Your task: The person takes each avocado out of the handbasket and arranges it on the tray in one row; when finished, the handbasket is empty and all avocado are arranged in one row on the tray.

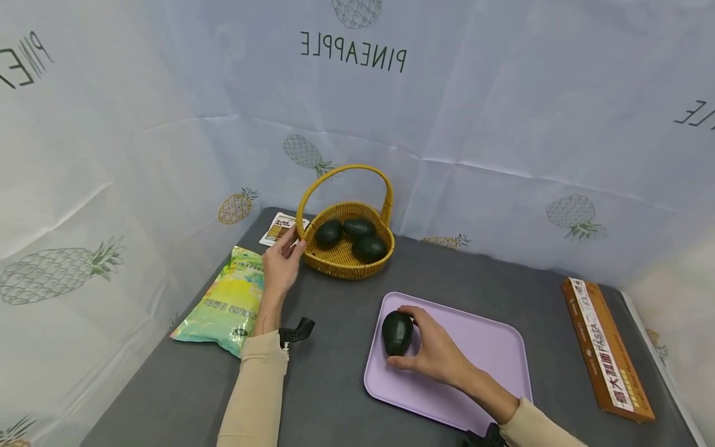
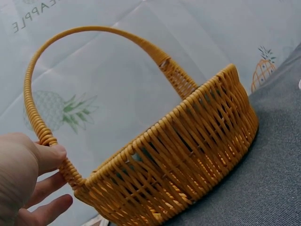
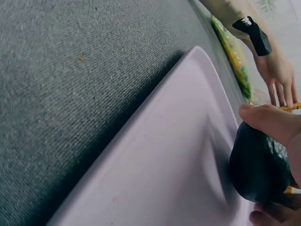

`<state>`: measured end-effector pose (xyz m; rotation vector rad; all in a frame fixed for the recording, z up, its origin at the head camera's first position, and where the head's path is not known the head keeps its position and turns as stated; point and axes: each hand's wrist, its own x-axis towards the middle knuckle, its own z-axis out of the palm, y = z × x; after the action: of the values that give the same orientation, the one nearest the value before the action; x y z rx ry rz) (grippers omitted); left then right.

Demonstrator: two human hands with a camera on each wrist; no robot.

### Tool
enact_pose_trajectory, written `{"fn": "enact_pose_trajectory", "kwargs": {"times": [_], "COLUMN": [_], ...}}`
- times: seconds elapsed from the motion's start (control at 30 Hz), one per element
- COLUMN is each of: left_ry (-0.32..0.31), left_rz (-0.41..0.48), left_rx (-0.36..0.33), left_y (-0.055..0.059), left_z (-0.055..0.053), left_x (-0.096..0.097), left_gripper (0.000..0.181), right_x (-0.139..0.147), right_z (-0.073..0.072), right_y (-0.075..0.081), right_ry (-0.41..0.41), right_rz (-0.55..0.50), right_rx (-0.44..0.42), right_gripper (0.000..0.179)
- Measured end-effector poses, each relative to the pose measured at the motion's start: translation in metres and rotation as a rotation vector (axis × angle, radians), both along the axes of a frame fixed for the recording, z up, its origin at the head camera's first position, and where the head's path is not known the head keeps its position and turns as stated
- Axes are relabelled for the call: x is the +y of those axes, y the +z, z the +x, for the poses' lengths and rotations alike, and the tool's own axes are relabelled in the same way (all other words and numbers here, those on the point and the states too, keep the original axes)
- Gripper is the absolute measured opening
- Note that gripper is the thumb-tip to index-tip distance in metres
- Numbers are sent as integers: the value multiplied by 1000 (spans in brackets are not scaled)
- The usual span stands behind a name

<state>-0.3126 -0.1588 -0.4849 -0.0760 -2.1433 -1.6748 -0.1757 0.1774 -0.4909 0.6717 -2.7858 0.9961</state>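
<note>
My right hand point(image 1: 438, 351) holds a dark green avocado point(image 1: 397, 333) between thumb and fingers, over the left part of a lilac tray point(image 1: 491, 360). In the right wrist view the avocado point(image 3: 258, 165) casts a shadow on the tray point(image 3: 155, 155); whether it touches the tray I cannot tell. At the back, my left hand point(image 1: 281, 264) pinches the lower left end of the handle of a yellow wicker basket point(image 1: 346, 271). The left wrist view shows the thumb point(image 2: 54, 154) against the wrapped handle point(image 2: 35, 110). Three avocados point(image 1: 360, 236) lie inside the basket, mostly hidden by its wall from the left wrist.
A green and yellow bag point(image 1: 226, 304) lies left of my left forearm. Behind that hand is a small printed packet point(image 1: 277, 228). A long brown pasta box point(image 1: 606, 347) lies at the right edge of the grey table point(image 1: 329, 360). White pineapple-print cloth point(image 1: 475, 124) hangs behind.
</note>
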Motion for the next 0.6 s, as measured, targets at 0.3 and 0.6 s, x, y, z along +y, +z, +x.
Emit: {"fn": "enact_pose_trajectory", "kwargs": {"times": [0.3,0.6], "left_ry": [13,4], "left_rz": [2,7], "left_rx": [-8,-22], "left_y": [2,1], "left_z": [-1,-1], "left_x": [-1,0], "left_gripper": [48,48], "right_x": [-2,-3], "right_z": [-3,-1], "right_y": [2,2], "right_ry": [18,11], "right_rz": [39,91], "right_rx": [13,11], "right_gripper": [99,105]}}
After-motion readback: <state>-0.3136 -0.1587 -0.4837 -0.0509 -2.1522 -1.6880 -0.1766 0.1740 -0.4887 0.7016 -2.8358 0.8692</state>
